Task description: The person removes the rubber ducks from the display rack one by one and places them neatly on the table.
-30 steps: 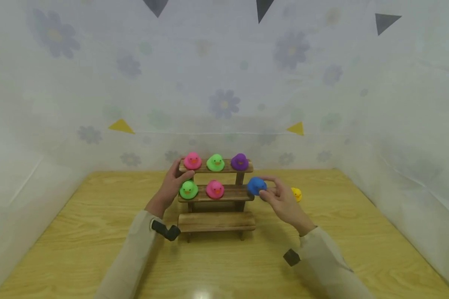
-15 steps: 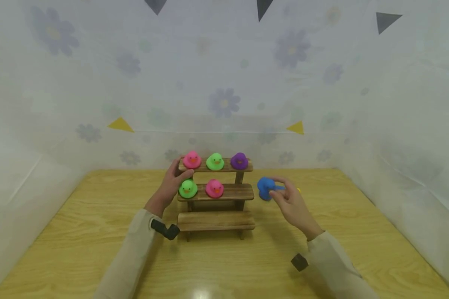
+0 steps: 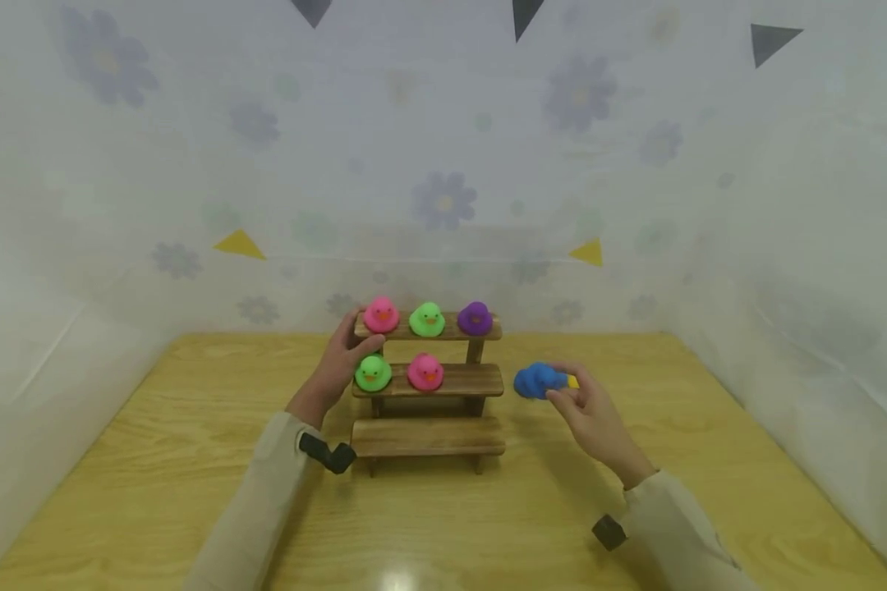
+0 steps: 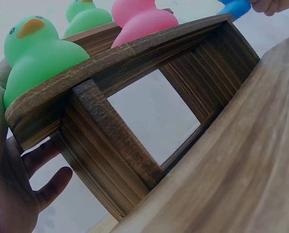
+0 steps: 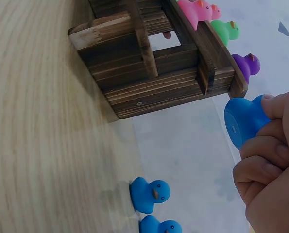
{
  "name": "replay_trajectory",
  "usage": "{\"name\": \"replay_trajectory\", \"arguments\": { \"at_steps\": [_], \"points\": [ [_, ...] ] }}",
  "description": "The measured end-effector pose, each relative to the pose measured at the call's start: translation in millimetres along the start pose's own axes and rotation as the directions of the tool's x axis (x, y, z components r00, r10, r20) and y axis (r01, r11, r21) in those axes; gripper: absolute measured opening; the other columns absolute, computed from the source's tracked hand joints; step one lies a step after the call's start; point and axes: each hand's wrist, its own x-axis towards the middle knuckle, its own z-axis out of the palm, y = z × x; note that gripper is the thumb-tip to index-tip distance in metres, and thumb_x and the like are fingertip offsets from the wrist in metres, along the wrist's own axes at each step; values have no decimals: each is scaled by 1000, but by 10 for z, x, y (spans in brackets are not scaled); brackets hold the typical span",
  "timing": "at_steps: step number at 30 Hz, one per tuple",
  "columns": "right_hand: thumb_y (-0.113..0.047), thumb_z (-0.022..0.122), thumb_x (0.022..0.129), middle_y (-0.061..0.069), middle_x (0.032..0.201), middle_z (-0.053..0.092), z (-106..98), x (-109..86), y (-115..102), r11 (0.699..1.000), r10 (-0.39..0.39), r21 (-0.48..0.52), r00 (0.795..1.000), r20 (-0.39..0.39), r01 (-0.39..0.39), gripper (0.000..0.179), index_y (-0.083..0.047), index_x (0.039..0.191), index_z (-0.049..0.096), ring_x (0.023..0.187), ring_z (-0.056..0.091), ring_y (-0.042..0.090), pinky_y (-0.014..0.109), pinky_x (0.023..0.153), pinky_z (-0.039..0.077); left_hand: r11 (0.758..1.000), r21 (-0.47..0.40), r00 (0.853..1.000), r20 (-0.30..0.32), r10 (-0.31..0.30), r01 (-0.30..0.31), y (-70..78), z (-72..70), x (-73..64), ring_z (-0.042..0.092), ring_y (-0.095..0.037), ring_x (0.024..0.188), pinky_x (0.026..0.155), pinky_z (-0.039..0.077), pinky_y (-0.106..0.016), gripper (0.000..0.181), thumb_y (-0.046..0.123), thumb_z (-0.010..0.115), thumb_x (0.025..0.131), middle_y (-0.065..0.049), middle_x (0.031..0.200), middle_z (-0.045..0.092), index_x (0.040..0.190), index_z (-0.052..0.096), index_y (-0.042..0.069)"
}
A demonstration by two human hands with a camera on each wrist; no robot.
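Observation:
My right hand (image 3: 595, 419) pinches a blue rubber duck (image 3: 534, 381) between thumb and fingers. The duck is tilted and held apart from the right end of a three-tier wooden stand (image 3: 429, 439). At the stand's left end, my left hand (image 3: 333, 373) grips the frame, thumb in front and fingers partly hidden behind the top tier. On that tier sit a pink duck (image 3: 381, 316), a green duck (image 3: 427, 319) and a purple duck (image 3: 476, 318). Another green duck (image 3: 373, 374) and another pink duck (image 3: 425, 373) occupy the middle tier.
Two more blue ducks (image 5: 149, 194) show beyond the stand in the right wrist view. Something yellow (image 3: 572, 382) peeks out behind my right fingers. The wood-grain table (image 3: 192, 460) is bounded by pale flowered sheeting (image 3: 443, 123) at the back and sides.
My right hand has drawn the blue duck away from the middle tier, rightward and slightly down, tipping it over. My left hand has stayed on the stand.

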Motion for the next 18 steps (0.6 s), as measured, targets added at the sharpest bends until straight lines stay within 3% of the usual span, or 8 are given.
{"name": "replay_trajectory", "arguments": {
  "at_steps": [3,12,18],
  "points": [
    [-3,45,101,-1,49,31,1,-56,17,999,33,-9,999,16,-33,37,1,138,37,33,23,1,20,32,26,1000,-6,1000,4,-7,7,-22,19,-9,56,-18,106,90,45,-36,54,26,53,100,-19,134,47,148,29,18],
    [-3,48,100,-2,48,29,-125,-32,175,998,7,-69,999,32,-5,36,1,135,40,33,23,5,22,31,26,1000,-11,1000,-9,-16,16,4,21,15,54,-28,113,93,44,-39,62,27,53,99,-23,134,48,152,22,18],
    [-8,52,99,-8,51,32,-181,-25,268,990,121,-77,989,89,-114,38,5,133,40,37,25,1,20,35,26,1000,-10,1000,-13,-18,18,14,20,6,56,-19,106,88,46,-34,59,25,53,99,-22,132,49,150,25,17]
  ]
}}
